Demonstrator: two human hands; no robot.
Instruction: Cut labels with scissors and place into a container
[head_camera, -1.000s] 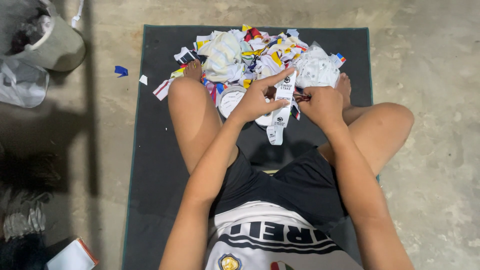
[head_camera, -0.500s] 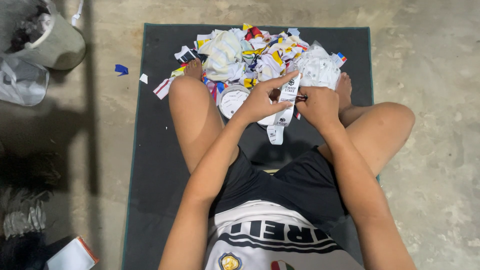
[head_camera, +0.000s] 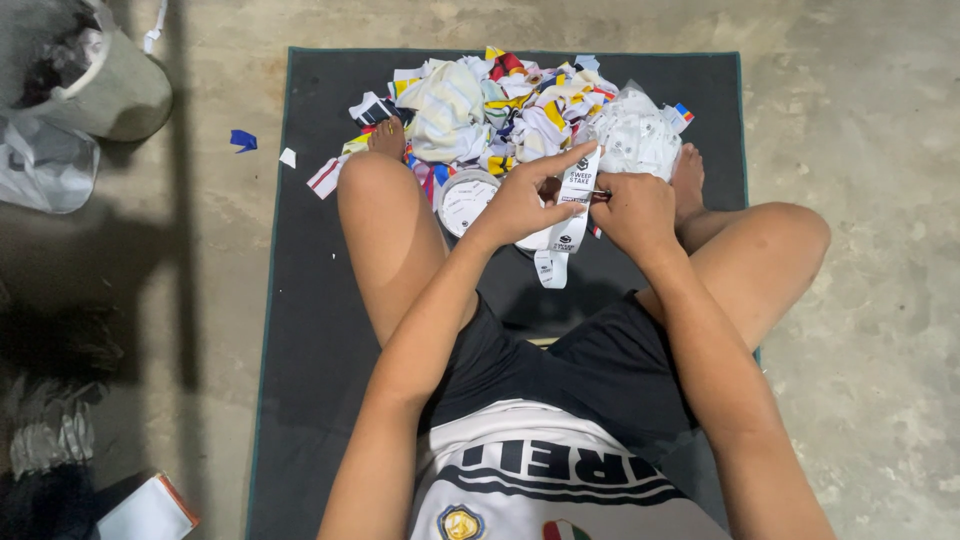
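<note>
Left hand (head_camera: 515, 205) is pinching the white printed strip (head_camera: 570, 205) near its top, your fingers closed on it; strip is hanging lengthwise, near upright, just right of those fingers. Right hand (head_camera: 632, 208) is gripping its right edge, equally close.

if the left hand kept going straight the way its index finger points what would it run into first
Probably the crumpled white plastic wrapper at the right end of the heap of colourful paper scraps. The left hand points up and rightward along the white printed paper strip it holds; depth is unclear, so it might pass just above.
</note>
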